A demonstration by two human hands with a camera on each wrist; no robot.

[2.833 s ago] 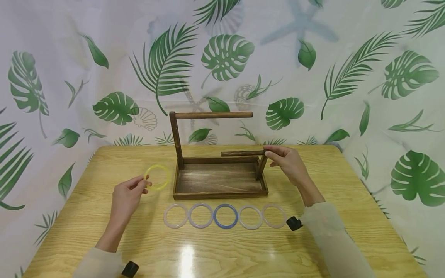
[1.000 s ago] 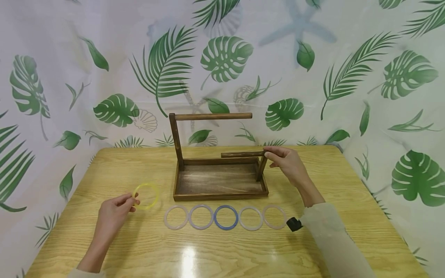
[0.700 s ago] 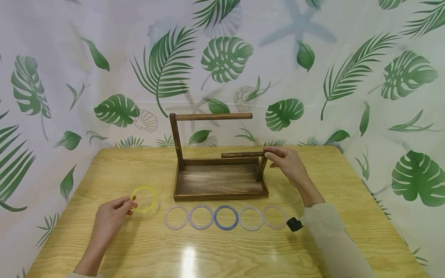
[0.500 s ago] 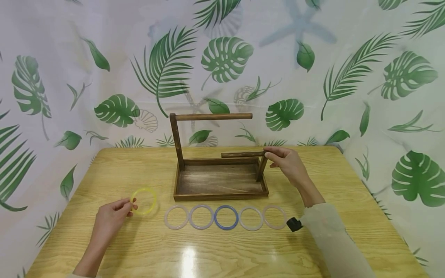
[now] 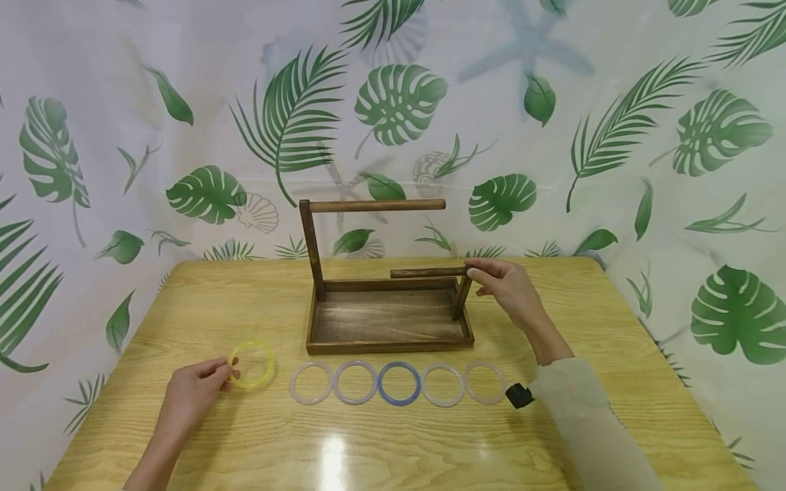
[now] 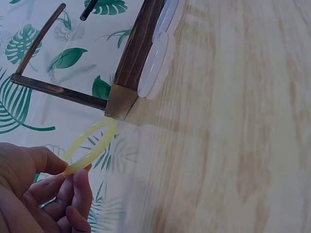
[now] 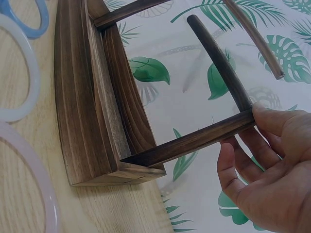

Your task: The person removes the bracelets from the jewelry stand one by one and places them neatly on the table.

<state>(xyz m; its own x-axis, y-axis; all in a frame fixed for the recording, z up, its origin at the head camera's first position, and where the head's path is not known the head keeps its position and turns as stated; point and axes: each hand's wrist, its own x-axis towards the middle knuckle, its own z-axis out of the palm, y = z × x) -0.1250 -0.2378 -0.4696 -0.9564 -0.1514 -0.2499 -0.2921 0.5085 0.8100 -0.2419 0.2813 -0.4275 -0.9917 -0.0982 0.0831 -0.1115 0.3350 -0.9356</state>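
Note:
My left hand (image 5: 193,392) pinches a translucent yellow ring (image 5: 270,372) between thumb and fingers, left of the row of rings. The left wrist view shows the ring (image 6: 90,158) tilted in the fingertips. My right hand (image 5: 510,290) grips the top of the short post of a dark wooden stand (image 5: 389,348); in the right wrist view the thumb lies at the joint of post (image 7: 194,141) and short rod (image 7: 218,58). The stand has a shallow tray base, a tall post (image 5: 312,249) with a long upper rod (image 5: 377,205) at left, and a lower rod (image 5: 424,273) at right.
Several rings lie in a row before the stand: a pale one (image 5: 292,383), a lavender one (image 5: 336,383), a blue one (image 5: 381,383), a whitish one (image 5: 425,385) and a pinkish one (image 5: 467,382). Behind the wooden table (image 5: 393,450) hangs a leaf-patterned cloth (image 5: 417,164).
My left hand has moved left and toward me with the yellow ring, lowering it closer to the table. The right hand stays on the short post; the stand and the row of rings keep their places.

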